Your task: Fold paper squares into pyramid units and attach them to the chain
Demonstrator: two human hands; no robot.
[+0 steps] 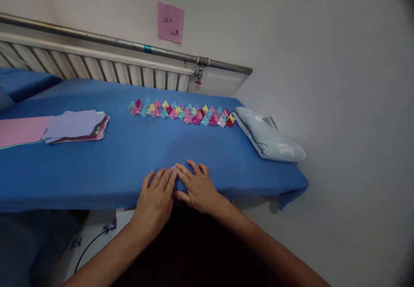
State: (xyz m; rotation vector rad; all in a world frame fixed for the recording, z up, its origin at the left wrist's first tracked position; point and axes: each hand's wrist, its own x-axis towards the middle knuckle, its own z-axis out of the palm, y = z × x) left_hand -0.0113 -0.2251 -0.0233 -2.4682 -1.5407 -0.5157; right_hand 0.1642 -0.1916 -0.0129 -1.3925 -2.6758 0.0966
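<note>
So we've got both hands down near the front edge of the blue-covered counter [123,166], with a tiny bit of pale lilac paper [174,169] right between the fingertips. The left hand [154,201] is palm down, fingers slightly bent, tips on or just beside the paper; its thumb is hidden, so we can't tell whether it's pinching anything. The right hand [200,190] is fairly open, fingers fanned, index tip at the paper and thumb out toward the left hand, which looks more like pressing than gripping to us.

What could bite us here? Our guess is the paper skidding askew, since a piece this small could slide on cloth if one hand pushes harder than the other. The cover might also give under the fingertips and leave it wrinkled. And with our fingers hiding most of it, uneven edges would be easy to miss.

As for which way it points: only a small corner shows, poking toward the far side, away from us. Long axis? Honestly can't tell. Beyond it, the folded paper shapes [188,115] run left to right, well apart from our hands, ending just beside the folded blanket [268,136].
</note>
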